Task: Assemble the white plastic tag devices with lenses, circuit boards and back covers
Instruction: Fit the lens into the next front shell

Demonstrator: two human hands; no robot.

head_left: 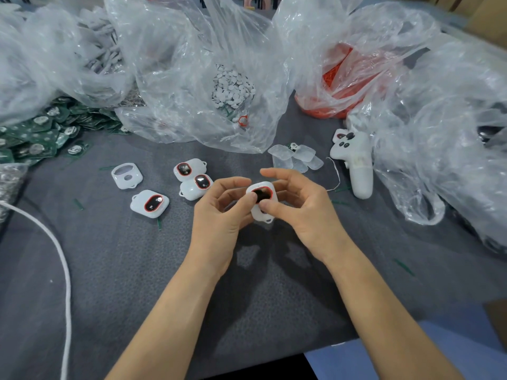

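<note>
Right now you hold the white tag shell [262, 200] just above the middle of the tabletop [137, 270], pinched between both hands. Your left hand [219, 215] curls round its left side with the thumb on the dark lens [260, 195], and your right hand [304, 207] grips the right side, thumb on the lower face. The step looks like seating that lens inside the red ring. Press evenly with both thumbs and work round the rim rather than forcing 1 corner, so the lens drops in flat. Back the shell with your fingers so it does not flex, then check that the ring shows an even band all round. 3 fitted shells [149, 203] lie just left of your hands, 1 empty shell [127, 175] lies beyond them, and the green circuit boards [35, 135] are heaped at the far-left edge.
</note>
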